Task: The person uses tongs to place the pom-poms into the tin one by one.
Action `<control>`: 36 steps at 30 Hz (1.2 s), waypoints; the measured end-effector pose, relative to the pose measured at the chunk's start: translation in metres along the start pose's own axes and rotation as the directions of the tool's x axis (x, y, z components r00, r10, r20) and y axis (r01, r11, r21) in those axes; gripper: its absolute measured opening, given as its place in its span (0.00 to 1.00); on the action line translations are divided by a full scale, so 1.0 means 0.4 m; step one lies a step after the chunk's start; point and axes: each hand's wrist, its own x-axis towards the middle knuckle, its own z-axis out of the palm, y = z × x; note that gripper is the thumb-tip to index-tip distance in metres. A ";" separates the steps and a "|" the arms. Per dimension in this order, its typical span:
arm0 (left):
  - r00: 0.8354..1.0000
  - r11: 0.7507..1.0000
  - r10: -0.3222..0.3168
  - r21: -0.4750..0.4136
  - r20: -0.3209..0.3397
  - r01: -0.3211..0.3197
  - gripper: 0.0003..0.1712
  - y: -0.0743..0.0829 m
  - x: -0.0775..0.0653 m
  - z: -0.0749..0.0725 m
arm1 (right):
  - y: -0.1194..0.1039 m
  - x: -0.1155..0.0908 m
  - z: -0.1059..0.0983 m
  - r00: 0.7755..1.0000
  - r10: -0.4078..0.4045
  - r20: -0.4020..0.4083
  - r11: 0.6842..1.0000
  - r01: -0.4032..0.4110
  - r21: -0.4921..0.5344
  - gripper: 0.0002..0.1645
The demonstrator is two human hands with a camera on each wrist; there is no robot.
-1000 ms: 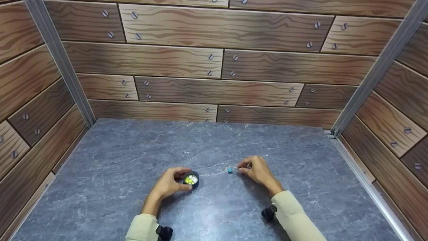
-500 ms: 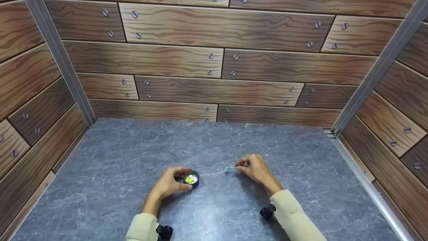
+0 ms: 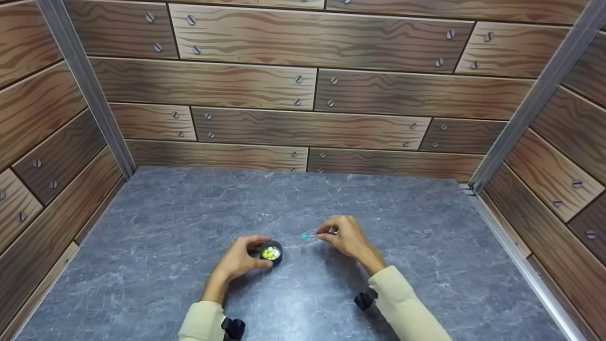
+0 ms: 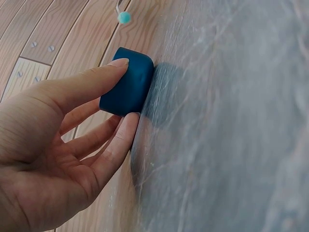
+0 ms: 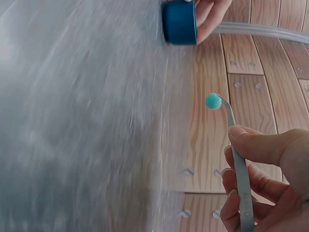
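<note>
My left hand grips a small dark blue cup between thumb and fingers, its base on the tabletop. Inside it, the head view shows several yellow and white balls. With my right hand I pinch a pair of metal tweezers with a bent tip. A turquoise fuzzy ball is caught at that tip, above the table and to the right of the cup. In the left wrist view the same turquoise ball appears beyond the cup, apart from it.
A grey marbled tabletop lies under both hands. Wood-patterned panels stand behind it and at both sides, with metal posts at the corners. A black wrist camera hangs by each sleeve.
My right hand has moved left, bringing the tweezers and the turquoise ball closer to the cup. The left hand and the cup have stayed where they were.
</note>
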 end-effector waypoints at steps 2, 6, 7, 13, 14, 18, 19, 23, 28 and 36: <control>1.000 1.000 -0.006 0.002 -0.002 0.006 0.34 0.000 0.000 0.000 | -0.013 0.005 0.010 1.000 -0.008 0.002 1.000 0.008 0.007 0.03; 1.000 1.000 -0.005 0.001 -0.005 0.005 0.34 -0.001 0.000 0.002 | -0.038 0.014 0.031 1.000 -0.026 0.006 1.000 0.026 0.016 0.03; 1.000 1.000 -0.004 0.001 -0.006 0.004 0.34 -0.001 0.001 0.002 | -0.044 0.016 0.036 0.999 -0.030 0.009 0.999 0.030 0.021 0.03; 1.000 1.000 -0.011 0.004 -0.010 0.011 0.34 -0.002 0.002 0.001 | -0.076 0.028 0.066 0.999 -0.042 0.024 0.998 0.041 0.043 0.03; 1.000 1.000 -0.014 0.004 -0.009 0.014 0.34 -0.002 0.003 0.001 | -0.079 0.029 0.072 0.999 -0.043 0.027 0.998 0.042 0.047 0.03; 1.000 1.000 -0.010 -0.005 -0.001 0.010 0.34 -0.001 0.004 0.001 | -0.088 0.033 0.093 0.998 -0.054 0.045 0.997 0.051 0.063 0.03; 1.000 1.000 -0.009 -0.008 0.000 0.009 0.34 -0.001 0.004 0.001 | -0.090 0.033 0.098 0.997 -0.056 0.049 0.996 0.053 0.067 0.03; 1.000 1.000 -0.011 -0.008 0.005 0.011 0.34 0.000 0.004 0.001 | -0.093 0.032 0.111 0.996 -0.057 0.062 0.996 0.053 0.069 0.04; 1.000 1.000 -0.011 -0.003 0.004 0.011 0.35 0.001 0.001 0.000 | -0.096 0.029 0.116 0.995 -0.039 0.088 0.998 0.034 0.059 0.04; 1.000 1.000 0.000 -0.018 0.001 0.000 0.35 0.000 -0.001 0.000 | -0.091 0.028 0.116 0.994 -0.057 0.092 0.997 0.052 0.051 0.05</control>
